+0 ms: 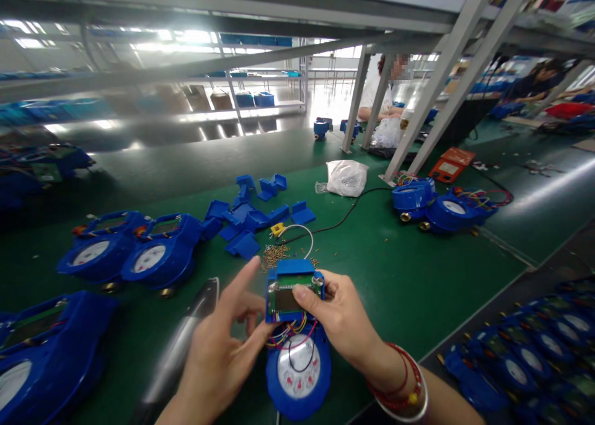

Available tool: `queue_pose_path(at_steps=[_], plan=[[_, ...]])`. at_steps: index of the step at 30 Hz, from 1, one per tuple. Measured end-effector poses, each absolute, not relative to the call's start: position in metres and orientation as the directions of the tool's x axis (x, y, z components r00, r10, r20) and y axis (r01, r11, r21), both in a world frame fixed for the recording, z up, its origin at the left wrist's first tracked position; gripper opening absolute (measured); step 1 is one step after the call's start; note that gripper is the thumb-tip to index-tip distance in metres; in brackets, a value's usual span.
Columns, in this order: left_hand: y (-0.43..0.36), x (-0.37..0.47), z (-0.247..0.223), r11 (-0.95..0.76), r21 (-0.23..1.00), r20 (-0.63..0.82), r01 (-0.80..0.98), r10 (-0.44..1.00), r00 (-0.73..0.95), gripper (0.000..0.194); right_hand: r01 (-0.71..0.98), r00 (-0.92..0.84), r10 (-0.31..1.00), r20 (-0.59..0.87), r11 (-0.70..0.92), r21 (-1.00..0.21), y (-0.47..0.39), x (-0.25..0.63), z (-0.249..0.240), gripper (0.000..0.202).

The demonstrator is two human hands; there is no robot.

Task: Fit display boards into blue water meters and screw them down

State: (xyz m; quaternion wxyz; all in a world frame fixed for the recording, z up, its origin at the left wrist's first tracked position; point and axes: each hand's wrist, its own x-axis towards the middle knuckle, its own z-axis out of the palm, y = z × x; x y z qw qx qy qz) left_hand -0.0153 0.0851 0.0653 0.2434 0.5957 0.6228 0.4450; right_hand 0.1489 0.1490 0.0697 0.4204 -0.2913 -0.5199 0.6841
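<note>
Leftmost, at nine o'clock from the blue meter (300, 350) in hand, a large blue meter (51, 344) runs off the edge of view. Toward ten stand two open meters (160, 251), side by side, wires showing at their tops. Nearer, still around nine, lies a long, dark, glossy object (183, 335), too blurred to name.

Next comes the left hand (223, 335), thumb and forefinger spread wide, forefinger pointing to twelve, thumb tip against the housing's left edge; whether its curled fingers hold anything, I cannot tell. Blue plastic pieces (244, 217) are heaped at eleven. Just short of twelve lies a pile of small brass-coloured screws (275, 256), with a yellow connector (277, 229) just beyond it.

Centrally, low in view, is the meter itself, dial toward six, circuit board toward twelve, coloured wires between. The right hand (346, 316) grips its right side, thumb pressed onto the display, fingers behind.

Rightward, a white plastic bag (346, 178) sits at one, a co-worker (374, 96) farther off beyond it. Two wired meters (453, 209) and an orange box (450, 165) lie toward two; rows of meters (523, 366) fill three o'clock.
</note>
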Motion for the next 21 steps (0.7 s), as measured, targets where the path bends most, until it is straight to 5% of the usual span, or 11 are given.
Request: queue_pose_path(at_steps=[3,6,9,14,17,21], plan=[[0.095,-0.031,0.075,-0.368,0.484,0.453,0.794,0.881,0.132,0.056,-0.231,-0.501,0.864,0.042,-0.087,-0.969,0.152,0.149,0.076,0.029],[0.106,-0.042,0.086,-0.513,0.243,0.485,0.823,0.799,0.355,0.062,-0.142,-0.517,0.854,0.061,-0.016,-0.99,0.157,0.147,0.08,0.026],[0.117,-0.048,0.09,-0.61,0.159,0.49,0.777,0.732,0.474,0.062,-0.09,-0.557,0.821,0.125,0.09,-0.992,0.165,0.148,0.076,0.026],[0.124,-0.055,0.078,-0.625,0.012,0.688,0.78,0.572,0.448,0.064,-0.188,-0.592,0.747,0.302,0.237,-0.953,0.183,0.155,0.055,0.041],[0.119,-0.059,0.068,-0.623,-0.072,0.747,0.779,0.484,0.455,0.075,-0.094,-0.606,0.708,0.362,0.388,-0.917,0.191,0.155,0.045,0.035],[0.114,-0.061,0.063,-0.673,-0.131,0.754,0.728,0.409,0.514,0.077,-0.01,-0.704,0.565,0.431,0.599,-0.801,0.198,0.149,0.043,0.074]])
